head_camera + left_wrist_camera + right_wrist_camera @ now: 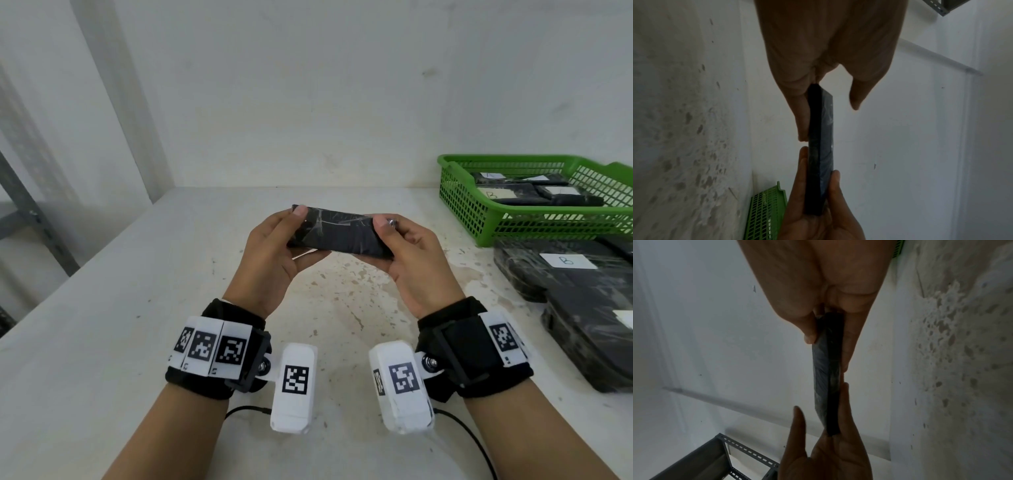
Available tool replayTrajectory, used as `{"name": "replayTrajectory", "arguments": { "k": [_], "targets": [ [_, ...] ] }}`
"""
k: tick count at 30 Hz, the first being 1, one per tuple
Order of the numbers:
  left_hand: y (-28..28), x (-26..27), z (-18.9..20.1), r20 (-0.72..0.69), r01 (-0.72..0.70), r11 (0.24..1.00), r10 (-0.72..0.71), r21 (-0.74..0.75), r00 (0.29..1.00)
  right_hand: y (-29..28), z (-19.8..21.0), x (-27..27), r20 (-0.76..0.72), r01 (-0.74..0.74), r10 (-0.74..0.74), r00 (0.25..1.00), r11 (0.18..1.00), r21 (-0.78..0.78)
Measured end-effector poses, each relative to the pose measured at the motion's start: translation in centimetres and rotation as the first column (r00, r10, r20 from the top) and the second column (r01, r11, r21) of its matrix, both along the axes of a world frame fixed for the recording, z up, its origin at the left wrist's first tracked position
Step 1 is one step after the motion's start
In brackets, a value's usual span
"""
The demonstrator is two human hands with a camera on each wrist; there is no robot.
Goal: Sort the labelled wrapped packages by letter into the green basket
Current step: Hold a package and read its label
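My left hand (270, 253) and right hand (407, 255) hold one black wrapped package (337, 233) up off the table (102, 325), left of the green basket (486, 219). I judge this the label check: no letter faces me, so it needs turning next. Each thumb and fingers pinch an end, narrowly closed.

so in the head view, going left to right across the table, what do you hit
left hand → held black package → right hand → green basket with labelled packages inside; in front of the basket, loose black packages, one marked B.
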State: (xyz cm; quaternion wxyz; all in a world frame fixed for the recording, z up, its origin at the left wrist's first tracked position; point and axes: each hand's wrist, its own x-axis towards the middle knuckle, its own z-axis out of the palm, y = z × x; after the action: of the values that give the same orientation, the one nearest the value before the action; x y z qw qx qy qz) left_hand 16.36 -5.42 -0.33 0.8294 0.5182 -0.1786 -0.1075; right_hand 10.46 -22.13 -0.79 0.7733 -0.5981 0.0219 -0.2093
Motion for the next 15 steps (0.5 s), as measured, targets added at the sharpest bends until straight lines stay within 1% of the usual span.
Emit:
{"name": "replayTrajectory", "arguments": {
  "k": [3,5,7,9,12,15],
  "targets": [
    [-0.01,-0.01,-0.14,0.036,-0.03,0.999,0.029,0.027,0.999,0.24,0.24,-0.19,-0.002,-0.007,0.007,1.0,1.0,-0.019],
    [-0.04,0.03,-0.36,0.065,-0.059,0.998,0.057,0.037,0.996,0.61,0.51,-0.39,-0.051,-0.055,0.055,0.997,0.998,0.007],
    [-0.16,-0.09,-0.35,0.056,-0.044,0.998,0.042,0.036,0.998,0.65,0.59,-0.47,-0.085,-0.092,0.096,0.992,0.994,0.052],
    [-0.26,-0.29,-0.12,0.004,0.008,1.0,-0.008,0.024,1.0,0.38,0.6,-0.44,-0.052,-0.062,0.065,0.997,0.996,0.061],
    [-0.44,-0.75,0.27,-0.06,0.09,0.995,-0.087,0.051,0.994,0.02,0.14,-0.31,-0.011,0.012,-0.013,1.0,1.0,-0.016],
    [-0.51,-0.66,0.02,-0.021,0.041,0.997,-0.039,0.069,0.999,0.2,0.07,-0.25,-0.005,-0.002,0.001,1.0,0.999,-0.05]
  ]
}}
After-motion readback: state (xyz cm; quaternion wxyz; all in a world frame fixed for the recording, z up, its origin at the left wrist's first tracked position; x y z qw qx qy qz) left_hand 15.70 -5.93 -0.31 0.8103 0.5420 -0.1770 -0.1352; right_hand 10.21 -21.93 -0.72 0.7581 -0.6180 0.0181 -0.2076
